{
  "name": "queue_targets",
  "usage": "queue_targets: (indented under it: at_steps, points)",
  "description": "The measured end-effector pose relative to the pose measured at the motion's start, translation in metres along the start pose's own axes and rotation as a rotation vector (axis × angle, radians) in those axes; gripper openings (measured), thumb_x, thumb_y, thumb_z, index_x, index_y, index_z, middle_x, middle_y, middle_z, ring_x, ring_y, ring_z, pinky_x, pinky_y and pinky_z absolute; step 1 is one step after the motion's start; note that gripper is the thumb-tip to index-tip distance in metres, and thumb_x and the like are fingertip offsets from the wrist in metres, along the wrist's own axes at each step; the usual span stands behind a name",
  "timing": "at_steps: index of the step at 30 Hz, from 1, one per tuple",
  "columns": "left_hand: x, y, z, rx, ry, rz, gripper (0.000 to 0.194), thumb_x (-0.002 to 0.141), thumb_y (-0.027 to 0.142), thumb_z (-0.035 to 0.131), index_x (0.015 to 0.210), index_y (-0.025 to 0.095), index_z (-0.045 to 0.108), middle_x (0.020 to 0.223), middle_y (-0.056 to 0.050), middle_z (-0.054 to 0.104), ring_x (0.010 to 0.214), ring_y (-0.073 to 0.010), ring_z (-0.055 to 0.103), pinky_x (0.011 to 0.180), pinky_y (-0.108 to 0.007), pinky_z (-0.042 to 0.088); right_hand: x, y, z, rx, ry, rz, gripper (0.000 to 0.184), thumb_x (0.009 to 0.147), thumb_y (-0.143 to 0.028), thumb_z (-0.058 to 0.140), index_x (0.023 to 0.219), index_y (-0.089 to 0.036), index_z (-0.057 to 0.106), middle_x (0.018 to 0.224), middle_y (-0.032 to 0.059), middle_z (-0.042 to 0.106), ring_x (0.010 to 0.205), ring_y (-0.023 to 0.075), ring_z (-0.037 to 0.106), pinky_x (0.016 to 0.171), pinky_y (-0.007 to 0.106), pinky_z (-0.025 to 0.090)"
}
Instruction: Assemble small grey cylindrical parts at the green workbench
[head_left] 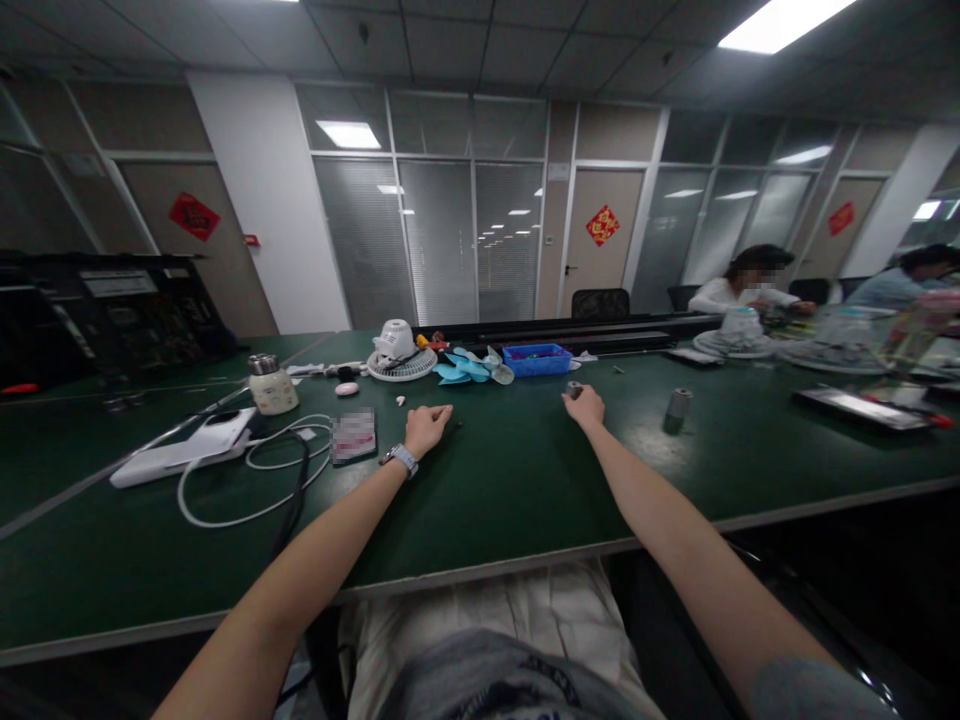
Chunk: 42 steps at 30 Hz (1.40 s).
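Observation:
My right hand (pixel 586 409) has its fingers wrapped round a small grey metal cylinder (pixel 574 388) whose top shows above them, over the green table. A second, similar grey cylinder (pixel 680 402) stands upright to the right of that hand. My left hand (pixel 427 428), with a watch on its wrist, is closed in a pinch just above the tabletop; whatever is between its fingertips is too small to tell. A tiny dark speck (pixel 459 424) lies close to those fingertips. A phone-like dark rectangle (pixel 355 437), partly blurred, lies left of my left wrist.
Beyond my hands are a blue tray (pixel 537 360), light-blue fan blades (pixel 463 366) and a white fan part (pixel 394 341). On the left are a patterned bottle (pixel 271 385), a white power strip-like block (pixel 184 450) and looped cables (pixel 217 522). Other people sit at the right.

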<state>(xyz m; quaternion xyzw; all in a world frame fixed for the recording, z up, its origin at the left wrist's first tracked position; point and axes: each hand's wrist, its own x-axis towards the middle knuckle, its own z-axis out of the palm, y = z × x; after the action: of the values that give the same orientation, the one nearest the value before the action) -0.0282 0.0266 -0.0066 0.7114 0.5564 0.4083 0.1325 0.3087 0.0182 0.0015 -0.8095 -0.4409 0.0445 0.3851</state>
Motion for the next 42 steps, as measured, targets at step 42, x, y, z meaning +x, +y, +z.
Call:
queue_targets:
  at_steps: [42]
  points:
    - [-0.004,0.001,-0.001,0.031,0.016,-0.052,0.034,0.075,0.014,0.035,0.077,0.019,0.069,0.067,-0.002,0.064,0.062,-0.0146,0.054,0.059,-0.023,0.037,0.029,0.007,-0.011,0.222,0.24,-0.52,0.024,0.076,-0.011,0.053,0.092,-0.02,0.068,0.086,0.0044,0.071,0.08,0.0173,0.065,0.079,0.028,0.047]
